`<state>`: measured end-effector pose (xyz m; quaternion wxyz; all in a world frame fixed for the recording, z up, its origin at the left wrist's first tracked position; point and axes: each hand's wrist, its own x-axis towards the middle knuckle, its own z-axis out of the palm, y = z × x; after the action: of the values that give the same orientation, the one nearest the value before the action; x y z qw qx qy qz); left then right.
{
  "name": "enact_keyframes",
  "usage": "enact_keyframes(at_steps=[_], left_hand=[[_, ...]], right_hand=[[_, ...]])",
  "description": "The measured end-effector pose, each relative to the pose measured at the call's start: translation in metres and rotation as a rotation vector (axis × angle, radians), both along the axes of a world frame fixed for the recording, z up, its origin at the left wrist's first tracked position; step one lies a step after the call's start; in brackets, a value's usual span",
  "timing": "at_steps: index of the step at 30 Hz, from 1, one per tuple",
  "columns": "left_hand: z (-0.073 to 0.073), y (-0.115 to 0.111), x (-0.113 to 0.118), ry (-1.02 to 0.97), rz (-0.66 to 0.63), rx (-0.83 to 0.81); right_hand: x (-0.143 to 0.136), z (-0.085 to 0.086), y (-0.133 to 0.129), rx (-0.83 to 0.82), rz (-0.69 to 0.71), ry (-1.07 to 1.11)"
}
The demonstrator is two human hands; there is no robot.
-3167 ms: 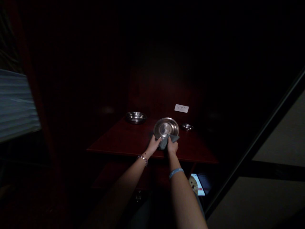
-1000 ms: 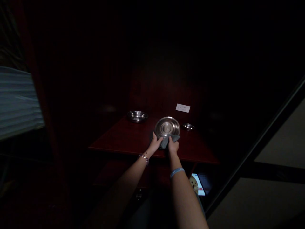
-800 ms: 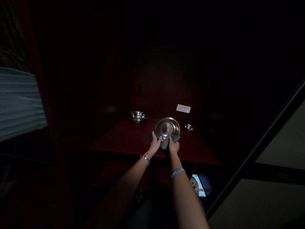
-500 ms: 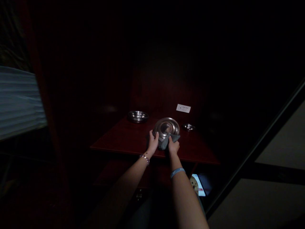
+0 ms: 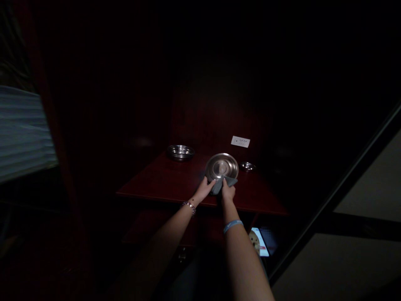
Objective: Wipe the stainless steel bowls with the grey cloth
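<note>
Reddish-brown wooden shelf (image 5: 163, 179) is lying in deep shadow, with a white rectangular socket plate (image 5: 240, 141) showing on the dark red back panel (image 5: 200, 121). Above the front part of the shelf, a round, shiny metal dish (image 5: 222, 165) is tilting its hollow side toward the camera; whether its underside is touching the wood cannot be told. The left hand (image 5: 203, 189), below it a beaded bracelet (image 5: 189, 206), is pinching the dish's lower left rim. The right hand (image 5: 228, 192), a light-blue wristband (image 5: 233, 225) circling the forearm, is pinching a gray cloth (image 5: 218, 187) against the lower rim. Farther back, stacked round metal bowls (image 5: 181, 153) are sitting to the left, while a small shiny metal bowl (image 5: 247, 166) is resting to the right. Beside the right forearm, a lit rectangular screen (image 5: 263, 244) is glowing.
</note>
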<state>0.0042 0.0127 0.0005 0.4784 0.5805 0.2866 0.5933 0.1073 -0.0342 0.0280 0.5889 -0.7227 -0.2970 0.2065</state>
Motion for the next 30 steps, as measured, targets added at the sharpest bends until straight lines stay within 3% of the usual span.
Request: enact_keyframes(at_steps=[30], left_hand=[[0.009,-0.006,-0.004,0.011,0.077,-0.045]], right_hand=[[-0.009,0.003,-0.006,-0.072,-0.008,-0.04]])
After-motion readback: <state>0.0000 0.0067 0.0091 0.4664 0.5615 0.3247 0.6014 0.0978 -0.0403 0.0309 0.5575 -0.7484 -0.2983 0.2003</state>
